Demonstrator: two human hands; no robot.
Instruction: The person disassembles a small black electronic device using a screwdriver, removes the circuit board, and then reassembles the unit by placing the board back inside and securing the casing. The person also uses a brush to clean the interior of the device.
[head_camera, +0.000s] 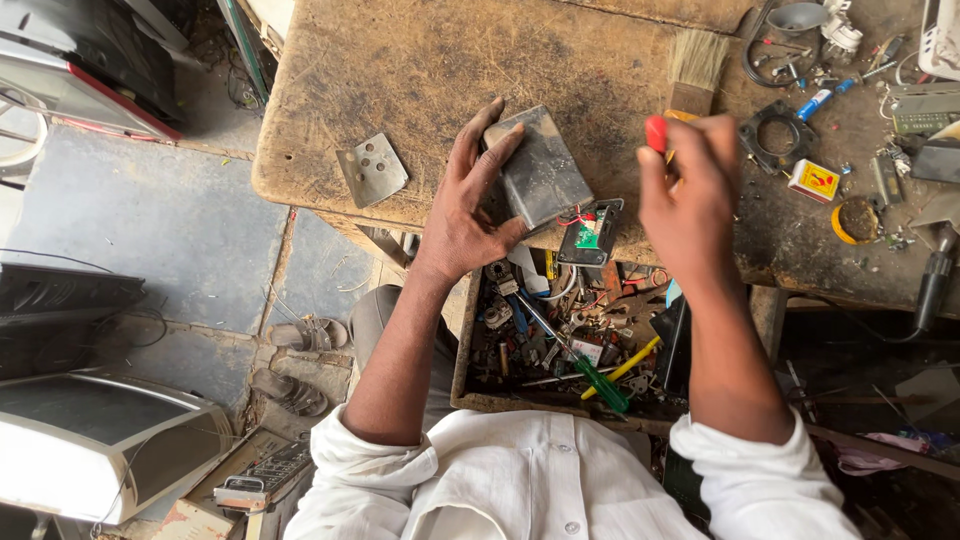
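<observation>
A: Wood, worn and dusty — the bench (420, 70) fills the top of the view. Grey stone floor (150, 220) to its left, sandals (305, 335) lying on it, metal casings (90, 440) stacked lower left.

B: What sits on the bench?

A: Loose metal plate (371, 168) with holes, near the left edge. Paintbrush (693, 72) toward the back. Clutter at right: black ring gasket (777, 135), small yellow box (814, 181), blue pen (814, 104), screws and wire.

B: Below the edge?

A: Open drawer (462, 345) packed with parts. A green-handled screwdriver (580, 360) lies on top of them, yellow tool (622, 366) beside it.

B: Left hand?

A: Left hand (470, 195) rests at the bench's front edge, fingers spread and curled round a grey metal box (540, 167), gripping its left side. The box is tilted, one corner toward the body. Red wires (572, 217) lead from it to a small green circuit board (590, 232) in a black frame, just beside the box at the bench edge.

B: Right hand?

A: Right hand (690, 190) is raised over the bench, back of the hand to the camera, blurred. Fingers are closed on a red-tipped tool (656, 133); only the red end shows above the fingers. White sleeves rolled at both elbows.
</observation>
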